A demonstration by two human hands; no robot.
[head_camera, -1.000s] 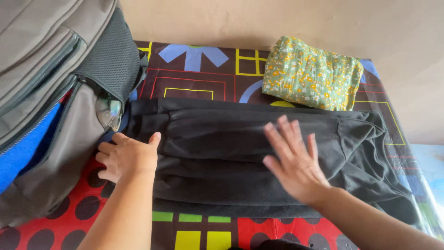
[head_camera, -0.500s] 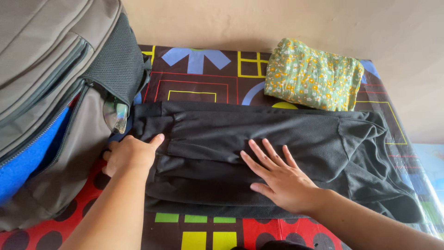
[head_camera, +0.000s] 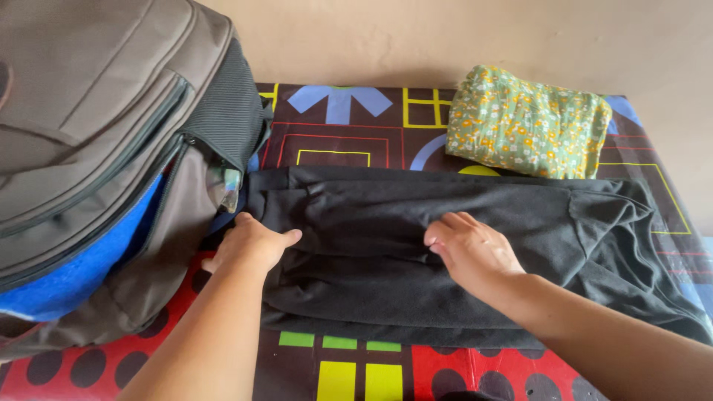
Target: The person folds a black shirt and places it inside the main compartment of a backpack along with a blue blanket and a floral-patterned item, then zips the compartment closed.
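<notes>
A black garment (head_camera: 535,223) lies folded lengthwise across a patterned cover (head_camera: 342,134). My left hand (head_camera: 252,249) grips its left edge, thumb on top and fingers curled at the hem, right beside a grey backpack (head_camera: 96,134). At the middle of the garment, my right hand (head_camera: 471,252) has its fingers curled onto a fold in the cloth. The garment's right end is bunched and wrinkled.
The backpack stands at the left, partly unzipped with blue fabric (head_camera: 82,271) showing, and a shiny disc (head_camera: 226,186) in its mesh side pocket. A folded green floral cloth (head_camera: 527,126) lies at the back right. A beige wall (head_camera: 445,30) runs behind the cover.
My right hand went from flat and spread on the garment to fingers curled on a fold at its middle. The left hand stayed at the left edge. The view shifted left.
</notes>
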